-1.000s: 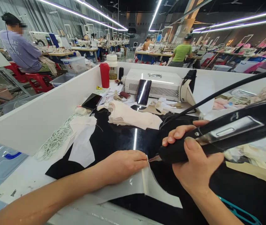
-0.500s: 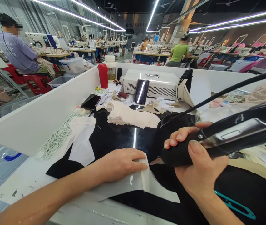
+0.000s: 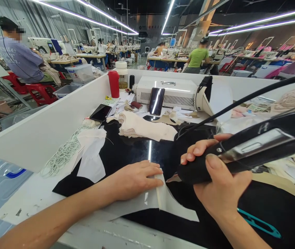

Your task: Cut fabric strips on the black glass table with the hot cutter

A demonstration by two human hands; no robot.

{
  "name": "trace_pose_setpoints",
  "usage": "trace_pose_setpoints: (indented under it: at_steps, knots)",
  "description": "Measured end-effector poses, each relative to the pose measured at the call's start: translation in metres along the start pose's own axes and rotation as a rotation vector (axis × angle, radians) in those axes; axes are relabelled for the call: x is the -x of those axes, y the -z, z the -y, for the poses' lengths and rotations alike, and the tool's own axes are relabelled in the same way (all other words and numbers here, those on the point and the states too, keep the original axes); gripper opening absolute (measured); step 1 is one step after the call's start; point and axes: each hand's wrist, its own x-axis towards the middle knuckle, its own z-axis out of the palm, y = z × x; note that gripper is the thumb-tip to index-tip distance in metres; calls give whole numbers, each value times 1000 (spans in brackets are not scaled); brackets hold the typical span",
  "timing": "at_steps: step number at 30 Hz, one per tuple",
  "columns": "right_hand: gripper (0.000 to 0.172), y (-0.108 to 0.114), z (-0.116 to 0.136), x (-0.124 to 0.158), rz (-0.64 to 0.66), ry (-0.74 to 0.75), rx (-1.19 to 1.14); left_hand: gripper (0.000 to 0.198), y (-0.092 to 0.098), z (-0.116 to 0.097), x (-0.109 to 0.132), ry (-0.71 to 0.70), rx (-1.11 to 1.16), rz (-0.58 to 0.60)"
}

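Observation:
My left hand (image 3: 137, 180) lies palm down on a white fabric piece (image 3: 172, 205), its fingers stretched over a narrow folded edge with a gap between thumb and fingers. The fabric covers part of a glossy black sheet (image 3: 126, 162). My right hand (image 3: 218, 180) is wrapped around a bulky black handheld tool (image 3: 251, 154) with a silver plate and a cord. The tool's rounded front end tilts down to the right of the fold, apart from my left fingertips. Its underside is hidden. Below my right wrist lies a teal slotted tool (image 3: 263, 224).
Stacked cream fabric pieces (image 3: 147, 127), white scraps (image 3: 92, 159) and coiled pale cord (image 3: 64, 150) lie around the work. A phone (image 3: 157, 101) leans on a white vented box (image 3: 167, 86). A red cup (image 3: 113, 84) stands by the raised wall. People sit at sewing machines beyond.
The black tool and my right hand have shifted very slightly left. My left hand keeps its place on the white fabric; the view has moved a little.

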Motion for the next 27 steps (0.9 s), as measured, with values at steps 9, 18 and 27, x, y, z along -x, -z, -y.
trace_pose_setpoints:
  at_steps: [9,18,27]
  knots:
    - [39,6,8,4,-3,4,26,23,-4,-18,-9,10,68,40]
    - [40,4,5,9,32,5,12,28,-2,-16,-4,0,69,57]
    - [36,5,4,12,55,15,18,20,0,-19,-6,-86,-41,0]
